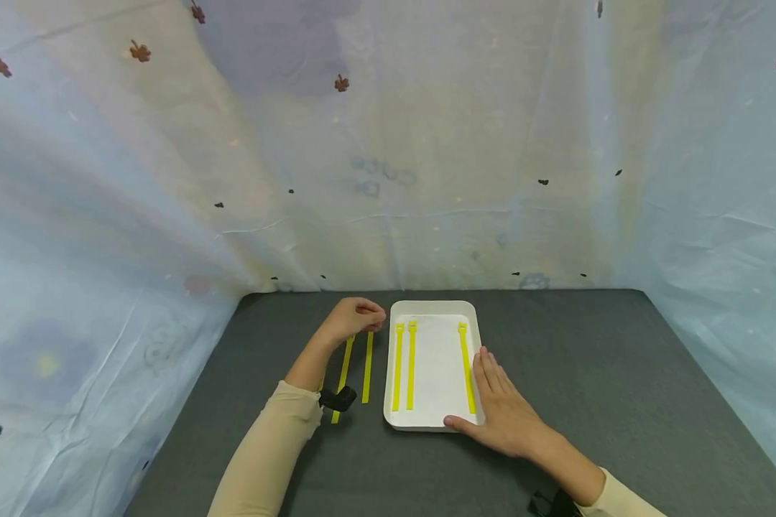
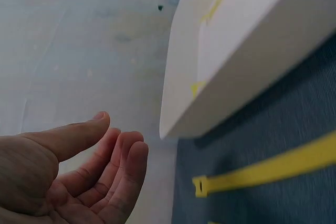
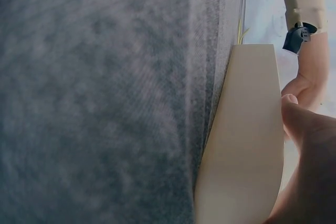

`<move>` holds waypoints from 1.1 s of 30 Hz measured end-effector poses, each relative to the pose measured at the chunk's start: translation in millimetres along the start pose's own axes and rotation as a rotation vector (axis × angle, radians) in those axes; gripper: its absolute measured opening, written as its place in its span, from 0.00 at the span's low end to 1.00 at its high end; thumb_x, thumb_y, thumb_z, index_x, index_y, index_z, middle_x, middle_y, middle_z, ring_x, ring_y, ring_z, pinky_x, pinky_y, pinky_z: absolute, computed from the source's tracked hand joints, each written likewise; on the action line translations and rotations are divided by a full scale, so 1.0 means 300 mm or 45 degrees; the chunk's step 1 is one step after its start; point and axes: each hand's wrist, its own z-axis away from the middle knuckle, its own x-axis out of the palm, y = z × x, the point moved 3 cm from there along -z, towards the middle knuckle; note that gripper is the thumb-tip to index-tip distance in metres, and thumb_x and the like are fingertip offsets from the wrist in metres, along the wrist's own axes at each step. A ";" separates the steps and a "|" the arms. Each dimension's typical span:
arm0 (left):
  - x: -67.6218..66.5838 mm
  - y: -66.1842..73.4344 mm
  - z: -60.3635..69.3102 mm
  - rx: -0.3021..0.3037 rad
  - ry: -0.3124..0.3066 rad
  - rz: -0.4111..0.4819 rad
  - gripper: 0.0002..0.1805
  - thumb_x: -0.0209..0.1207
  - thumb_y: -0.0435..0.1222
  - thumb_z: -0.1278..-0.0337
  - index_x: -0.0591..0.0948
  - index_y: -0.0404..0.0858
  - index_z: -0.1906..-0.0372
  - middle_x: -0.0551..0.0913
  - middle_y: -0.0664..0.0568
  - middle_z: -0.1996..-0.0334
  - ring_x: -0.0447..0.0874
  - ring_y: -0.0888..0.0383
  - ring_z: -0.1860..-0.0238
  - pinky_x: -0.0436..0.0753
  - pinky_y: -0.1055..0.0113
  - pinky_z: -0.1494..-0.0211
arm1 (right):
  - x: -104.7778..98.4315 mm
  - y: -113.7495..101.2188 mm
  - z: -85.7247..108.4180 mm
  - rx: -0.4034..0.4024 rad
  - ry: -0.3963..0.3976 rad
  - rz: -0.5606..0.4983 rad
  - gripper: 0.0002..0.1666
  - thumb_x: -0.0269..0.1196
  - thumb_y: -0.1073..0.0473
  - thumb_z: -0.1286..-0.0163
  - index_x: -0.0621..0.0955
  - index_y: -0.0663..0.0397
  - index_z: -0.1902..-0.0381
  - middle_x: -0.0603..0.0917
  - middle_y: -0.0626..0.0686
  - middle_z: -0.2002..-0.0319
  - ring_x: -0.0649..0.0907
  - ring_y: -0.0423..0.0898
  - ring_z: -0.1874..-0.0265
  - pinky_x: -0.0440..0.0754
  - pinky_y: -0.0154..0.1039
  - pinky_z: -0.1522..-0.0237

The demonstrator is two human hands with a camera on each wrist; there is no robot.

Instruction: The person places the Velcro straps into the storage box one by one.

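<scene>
A white tray (image 1: pixel 436 366) holds three flat yellow cable straps with slotted heads: two at its left, one strap (image 1: pixel 467 370) along its right side. My left hand (image 1: pixel 357 316) hovers just left of the tray's far left corner. Its fingers are loosely bent, and in the left wrist view nothing lies between thumb and fingers. Under and beside that hand, more yellow straps, including one strap (image 1: pixel 368 370), lie on the table, partly hidden by the arm. My right hand (image 1: pixel 507 420) rests against the tray's right side with straight fingers, its thumb at the near rim.
The tray stands on a dark grey table (image 1: pixel 588 373). A pale patterned curtain (image 1: pixel 440 143) with small dark marks hangs behind the table and on both sides. Black wrist cameras sit on both forearms, the left wrist camera (image 1: pixel 338 398) over the loose straps.
</scene>
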 end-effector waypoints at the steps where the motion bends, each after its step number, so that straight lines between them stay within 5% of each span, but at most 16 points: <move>1: -0.012 -0.012 0.000 -0.007 0.003 -0.006 0.15 0.66 0.41 0.24 0.86 0.34 0.44 0.89 0.41 0.53 0.90 0.39 0.48 0.84 0.41 0.36 | 0.000 0.000 0.000 -0.001 0.002 0.001 0.77 0.61 0.17 0.33 0.47 0.71 0.15 0.41 0.67 0.13 0.46 0.64 0.14 0.52 0.62 0.16; 8: -0.093 -0.063 0.017 -0.035 0.030 0.005 0.16 0.64 0.40 0.22 0.85 0.32 0.42 0.88 0.36 0.48 0.88 0.34 0.44 0.83 0.41 0.33 | 0.002 0.005 -0.003 0.001 0.008 0.006 0.78 0.61 0.16 0.34 0.48 0.71 0.15 0.42 0.68 0.13 0.46 0.64 0.14 0.52 0.62 0.16; 16: -0.164 -0.117 0.039 -0.070 0.090 -0.009 0.17 0.63 0.39 0.21 0.84 0.31 0.41 0.86 0.32 0.44 0.89 0.40 0.45 0.82 0.41 0.32 | 0.001 0.007 -0.007 0.006 0.012 0.011 0.78 0.60 0.15 0.34 0.48 0.71 0.15 0.42 0.67 0.13 0.46 0.63 0.14 0.52 0.62 0.16; 33: -0.214 -0.238 0.030 -0.193 0.255 -0.281 0.16 0.66 0.38 0.24 0.83 0.30 0.44 0.88 0.37 0.52 0.89 0.44 0.54 0.87 0.48 0.46 | 0.013 0.013 -0.009 0.001 0.008 0.034 0.78 0.58 0.14 0.34 0.47 0.70 0.15 0.42 0.67 0.13 0.46 0.63 0.14 0.52 0.61 0.16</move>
